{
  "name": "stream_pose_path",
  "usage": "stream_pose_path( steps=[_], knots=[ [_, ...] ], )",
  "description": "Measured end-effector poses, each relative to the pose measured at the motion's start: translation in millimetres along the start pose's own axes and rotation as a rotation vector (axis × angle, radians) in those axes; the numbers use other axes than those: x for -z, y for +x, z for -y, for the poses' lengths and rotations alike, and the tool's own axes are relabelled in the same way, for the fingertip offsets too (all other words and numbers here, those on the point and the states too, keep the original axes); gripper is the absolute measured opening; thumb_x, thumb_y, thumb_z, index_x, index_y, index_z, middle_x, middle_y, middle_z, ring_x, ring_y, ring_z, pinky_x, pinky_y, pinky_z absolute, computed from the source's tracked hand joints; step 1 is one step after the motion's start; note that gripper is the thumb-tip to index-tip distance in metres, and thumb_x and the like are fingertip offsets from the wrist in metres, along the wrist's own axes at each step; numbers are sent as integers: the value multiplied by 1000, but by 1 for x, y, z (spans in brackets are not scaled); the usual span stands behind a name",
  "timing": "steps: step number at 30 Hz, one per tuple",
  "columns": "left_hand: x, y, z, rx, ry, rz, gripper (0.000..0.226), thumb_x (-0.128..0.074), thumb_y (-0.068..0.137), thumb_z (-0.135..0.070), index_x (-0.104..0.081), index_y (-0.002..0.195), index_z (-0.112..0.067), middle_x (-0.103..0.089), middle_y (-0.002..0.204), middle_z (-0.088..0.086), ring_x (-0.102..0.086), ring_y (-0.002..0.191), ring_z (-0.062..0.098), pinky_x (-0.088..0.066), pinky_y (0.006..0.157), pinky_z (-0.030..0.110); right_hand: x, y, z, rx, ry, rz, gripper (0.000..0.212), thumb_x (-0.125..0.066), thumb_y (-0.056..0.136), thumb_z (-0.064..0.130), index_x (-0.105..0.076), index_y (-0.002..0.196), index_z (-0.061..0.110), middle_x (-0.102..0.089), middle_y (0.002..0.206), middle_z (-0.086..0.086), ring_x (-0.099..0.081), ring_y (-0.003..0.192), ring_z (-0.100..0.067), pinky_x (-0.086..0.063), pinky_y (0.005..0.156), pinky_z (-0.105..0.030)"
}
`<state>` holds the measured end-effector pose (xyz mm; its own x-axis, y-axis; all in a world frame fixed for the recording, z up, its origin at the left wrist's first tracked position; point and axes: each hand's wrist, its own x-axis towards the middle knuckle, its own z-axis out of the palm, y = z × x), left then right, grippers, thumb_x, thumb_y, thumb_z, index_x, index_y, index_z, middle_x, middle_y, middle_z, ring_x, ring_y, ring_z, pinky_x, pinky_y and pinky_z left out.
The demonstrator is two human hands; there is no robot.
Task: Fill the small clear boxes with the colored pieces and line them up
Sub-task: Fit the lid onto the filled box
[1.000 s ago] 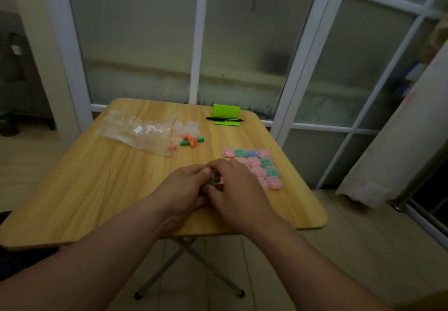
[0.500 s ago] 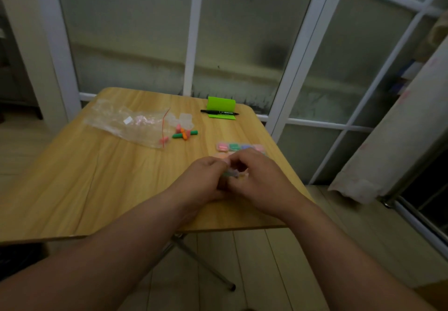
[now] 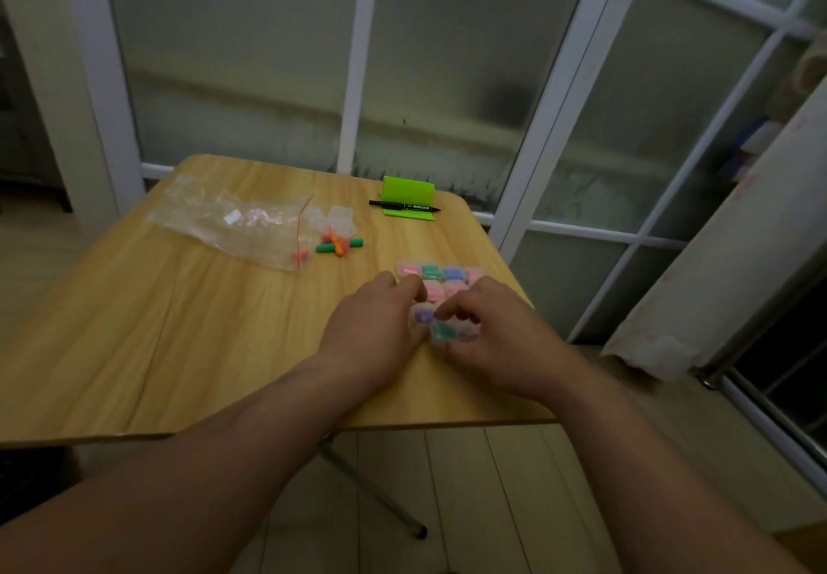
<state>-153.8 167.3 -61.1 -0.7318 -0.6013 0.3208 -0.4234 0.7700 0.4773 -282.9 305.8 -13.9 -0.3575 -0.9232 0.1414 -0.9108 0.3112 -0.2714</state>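
Several small clear boxes filled with pink, teal and blue pieces lie in rows on the right side of the wooden table. My right hand pinches a teal-filled box at the near end of the group, beside a purple-filled box. My left hand lies next to it, its bent fingertips touching the left edge of the boxes and holding nothing I can see. Loose green, orange and pink pieces lie farther back, with empty clear boxes behind them.
A crumpled clear plastic bag with a red strip lies at the back left. A green pad with a black pen sits at the table's far edge. Glass-panelled doors stand behind; the table's right edge is close to the boxes.
Both hands moved forward and right from the table's middle to the group of boxes, carrying the teal-filled box there. The view shifted with my head.
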Motion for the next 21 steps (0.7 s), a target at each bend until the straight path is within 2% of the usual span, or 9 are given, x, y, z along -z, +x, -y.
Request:
stream_pose_path(
  steps=[5,10,16,21],
  knots=[
    [-2,5,4,-15,41,-50,28,-62,98,-46,-54,124,-41,-56,117,-5,-58,98,14,-56,84,36,-9,6,-1,-22,-58,10,38,-71,95,49,-64,132,42,-51,121,11,-51,110,-9,-52,92,-33],
    [-4,2,7,-1,-48,-78,30,-64,97,-42,-51,125,-42,-53,116,-8,-58,97,11,-57,82,34,-10,7,-3,-39,10,-21,45,-73,94,47,-61,137,37,-53,125,11,-54,107,-4,-53,88,-27],
    [10,9,15,60,-174,-147,29,-66,96,-36,-54,123,-38,-51,107,-12,-57,91,9,-57,80,36,-11,20,-10,-106,130,-144,33,-66,98,49,-64,129,35,-53,112,19,-56,99,-1,-57,83,-28],
    [34,27,31,84,-250,-227,24,-63,98,-31,-60,122,-30,-57,108,-7,-59,94,12,-52,84,34,-12,70,-4,-76,92,-162,31,-67,99,43,-66,127,30,-58,109,14,-57,96,-2,-52,82,-25]
  ],
)
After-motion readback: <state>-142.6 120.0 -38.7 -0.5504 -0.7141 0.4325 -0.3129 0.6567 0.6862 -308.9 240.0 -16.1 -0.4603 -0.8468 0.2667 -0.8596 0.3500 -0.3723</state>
